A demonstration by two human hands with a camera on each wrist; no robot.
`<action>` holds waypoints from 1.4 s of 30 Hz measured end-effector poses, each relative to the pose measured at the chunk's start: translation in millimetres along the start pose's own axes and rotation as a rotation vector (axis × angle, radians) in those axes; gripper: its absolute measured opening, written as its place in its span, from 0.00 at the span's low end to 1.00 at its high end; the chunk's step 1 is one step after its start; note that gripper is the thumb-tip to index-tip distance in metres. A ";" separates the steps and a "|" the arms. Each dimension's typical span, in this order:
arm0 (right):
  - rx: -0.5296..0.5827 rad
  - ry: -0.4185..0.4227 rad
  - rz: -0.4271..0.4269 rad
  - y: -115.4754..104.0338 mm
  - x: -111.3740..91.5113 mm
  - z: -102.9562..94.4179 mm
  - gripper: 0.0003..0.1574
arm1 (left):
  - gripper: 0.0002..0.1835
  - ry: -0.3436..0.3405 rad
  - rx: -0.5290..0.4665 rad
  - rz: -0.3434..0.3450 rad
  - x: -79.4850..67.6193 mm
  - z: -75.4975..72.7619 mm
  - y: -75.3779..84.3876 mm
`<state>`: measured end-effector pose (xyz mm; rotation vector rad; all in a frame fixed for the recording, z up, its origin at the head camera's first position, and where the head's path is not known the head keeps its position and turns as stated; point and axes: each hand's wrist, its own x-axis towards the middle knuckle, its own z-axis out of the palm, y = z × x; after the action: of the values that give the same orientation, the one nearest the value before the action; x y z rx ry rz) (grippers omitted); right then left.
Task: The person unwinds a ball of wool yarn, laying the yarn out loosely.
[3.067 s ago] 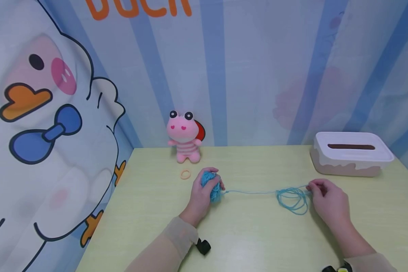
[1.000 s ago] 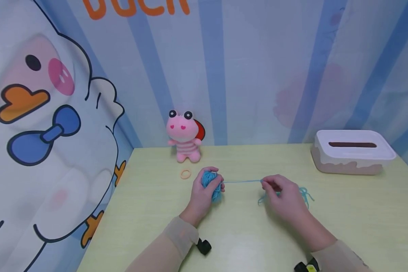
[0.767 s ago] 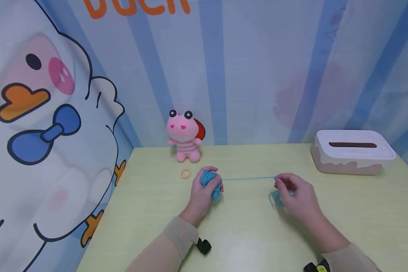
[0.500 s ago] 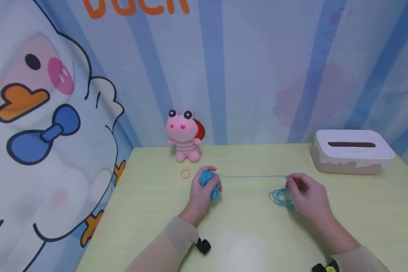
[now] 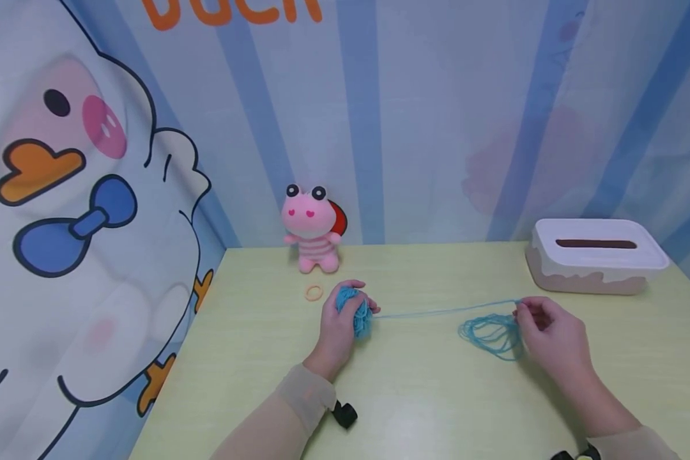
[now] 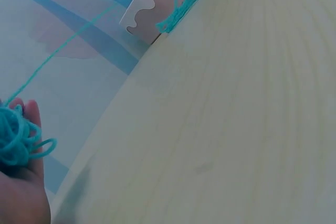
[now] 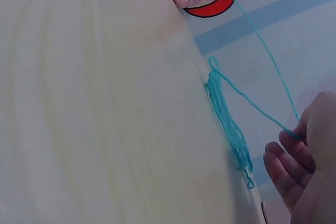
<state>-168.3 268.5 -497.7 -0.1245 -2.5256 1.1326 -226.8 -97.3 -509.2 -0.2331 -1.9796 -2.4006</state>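
My left hand (image 5: 338, 329) grips a ball of blue yarn (image 5: 361, 318), fingers and thumb curled round it. In the left wrist view, loose loops of the yarn ball (image 6: 18, 137) stick out beside the fingers. One strand of yarn (image 5: 437, 312) runs from the ball across to my right hand (image 5: 558, 335), which pinches it between thumb and fingertips. Beneath and left of the right hand, a loose coil of the same yarn (image 5: 489, 333) lies on the table. From the pinch, the right wrist view shows the strand also leading down to that coil (image 7: 228, 121).
A pink frog-like toy (image 5: 312, 230) stands at the table's back, with a small orange ring (image 5: 314, 292) in front of it. At the back right is a white and taupe tissue box (image 5: 598, 257). A striped cloth backdrop (image 5: 437, 128) rises behind the table (image 5: 414, 396).
My right hand has come back near the strand, then drawn it rightward away from the ball. The loose coil lies uncovered again. My left hand stays nearly in place, still holding the ball.
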 end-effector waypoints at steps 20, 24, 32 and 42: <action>-0.185 -0.077 -0.097 12.9 2.8 0.2 0.16 | 0.19 -0.028 0.020 -0.019 -0.4 -0.1 -0.4; -0.146 -0.083 -0.276 10.0 1.3 3.0 0.13 | 0.22 -0.038 0.027 -0.025 -0.4 -1.0 -0.4; -0.256 -0.267 -0.347 7.1 -1.0 8.1 0.14 | 0.22 -0.043 0.011 -0.021 0.1 0.5 0.8; -0.299 -0.284 -0.287 -11.3 11.1 30.9 0.18 | 0.22 -0.034 0.036 -0.028 -0.6 0.5 1.6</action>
<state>-189.1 241.7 -504.9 0.3354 -2.8302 0.6982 -226.0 -97.1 -507.6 -0.2489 -2.0524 -2.3905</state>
